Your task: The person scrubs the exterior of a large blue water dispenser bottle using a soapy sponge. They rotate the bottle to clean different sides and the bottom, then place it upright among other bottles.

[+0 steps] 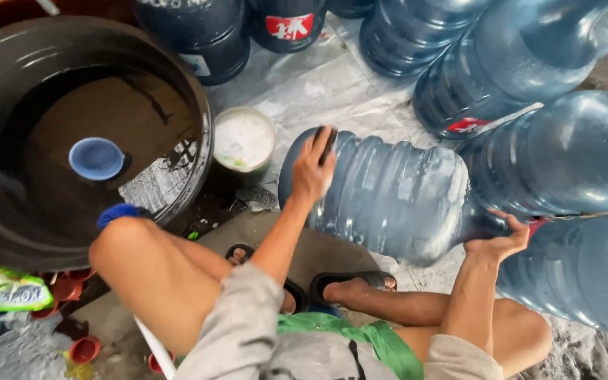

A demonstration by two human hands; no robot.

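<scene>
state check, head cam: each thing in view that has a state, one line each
Blue water jug: on its side, held at both ends.
Left hand: pressing a dark scrubber against the jug's base.
Right hand: cupped under the jug's neck.
Black tub: holds murky water, blue bowl floating.
White pail: open, whitish contents.
Other jugs: lying stacked.

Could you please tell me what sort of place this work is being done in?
It looks like a spot where water jugs are washed for refilling, probably a small refill station. Many big blue jugs lie about, a black tub holds water, and the left hand scrubs a jug that the right hand steadies.
</scene>
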